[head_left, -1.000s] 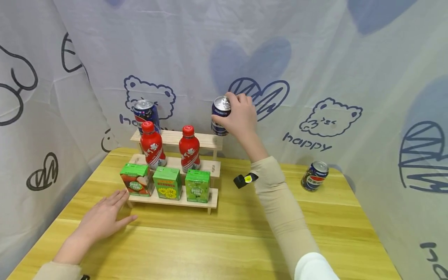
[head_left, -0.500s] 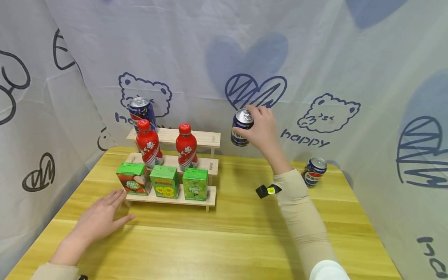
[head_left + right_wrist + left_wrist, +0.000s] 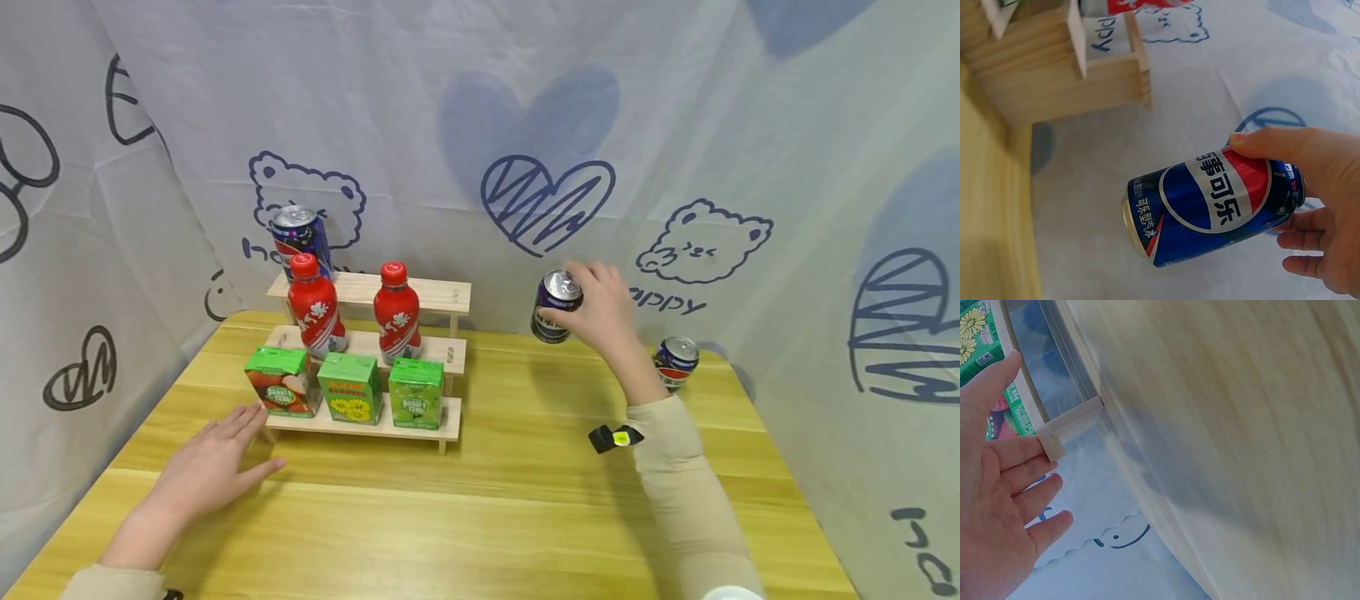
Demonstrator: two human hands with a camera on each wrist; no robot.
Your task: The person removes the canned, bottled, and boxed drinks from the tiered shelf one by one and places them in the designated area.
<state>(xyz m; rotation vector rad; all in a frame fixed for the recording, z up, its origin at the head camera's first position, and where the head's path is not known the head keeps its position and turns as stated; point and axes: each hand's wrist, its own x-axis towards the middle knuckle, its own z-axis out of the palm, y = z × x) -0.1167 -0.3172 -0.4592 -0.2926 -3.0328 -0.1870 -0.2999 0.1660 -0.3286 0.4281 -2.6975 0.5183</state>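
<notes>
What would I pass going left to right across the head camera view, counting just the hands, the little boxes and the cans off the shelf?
Left hand, red-and-green box, box with yellow flowers, all-green box, held can, right hand, can on the table.

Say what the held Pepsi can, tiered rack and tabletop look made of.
Pepsi can: probably aluminium; glossy print, bare silvery top. Tiered rack: seemingly unvarnished wood; pale, matte, grain showing. Tabletop: wood or wood-look laminate; satiny, yellowish grain.

Pale curtain (image 3: 375,100) (faintly creased), wooden table (image 3: 465,542).
</notes>
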